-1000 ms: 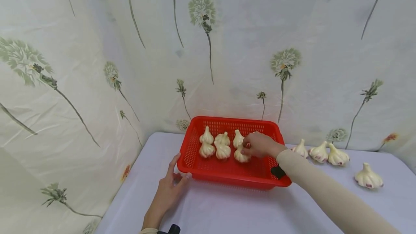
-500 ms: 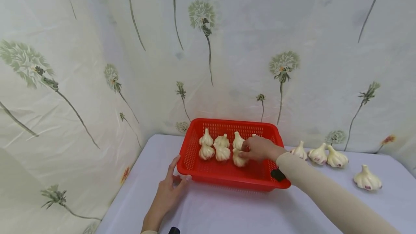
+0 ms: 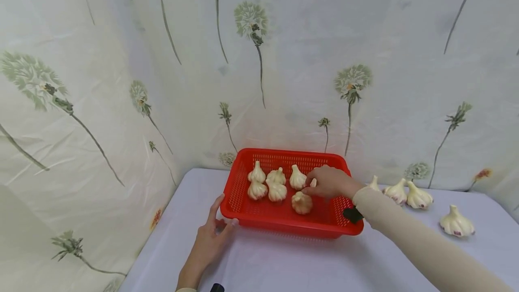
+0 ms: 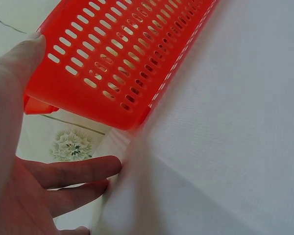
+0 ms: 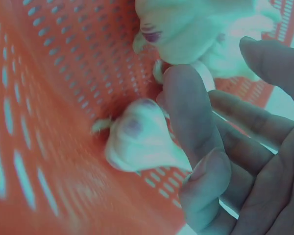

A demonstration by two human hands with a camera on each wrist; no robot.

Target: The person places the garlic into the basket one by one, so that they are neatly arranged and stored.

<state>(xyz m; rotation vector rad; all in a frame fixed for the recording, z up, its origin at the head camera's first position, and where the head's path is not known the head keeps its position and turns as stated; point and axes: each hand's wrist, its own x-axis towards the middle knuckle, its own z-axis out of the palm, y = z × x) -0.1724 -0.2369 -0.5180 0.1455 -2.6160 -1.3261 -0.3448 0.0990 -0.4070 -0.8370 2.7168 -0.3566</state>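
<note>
My left hand [image 3: 211,240] rests at the front left corner of a red perforated plastic basket [image 3: 275,225]. Its thumb touches the basket's wall in the left wrist view, while the other visible fingers extend apart from it. Over the basket's right half, my right hand [image 3: 330,181] curls index finger and thumb at the stem of a garlic bulb [image 5: 137,139], seen low beside the wall in the right wrist view. The hand hides most of that bulb in the head view. Another garlic bulb [image 3: 302,203] sits just left of the fingers, its top facing up.
Several more garlic bulbs [image 3: 277,191] stand in pairs in the basket's left and middle. To its right, loose garlic bulbs [image 3: 419,196] lie on the white-covered table [image 3: 292,265], with a separate garlic bulb [image 3: 457,222] nearer. A flowered curtain [image 3: 292,80] hangs behind.
My right hand has let go of the front bulb, which shifted slightly and now tips its top upward. The hand moved right to another bulb. My left hand stays in place.
</note>
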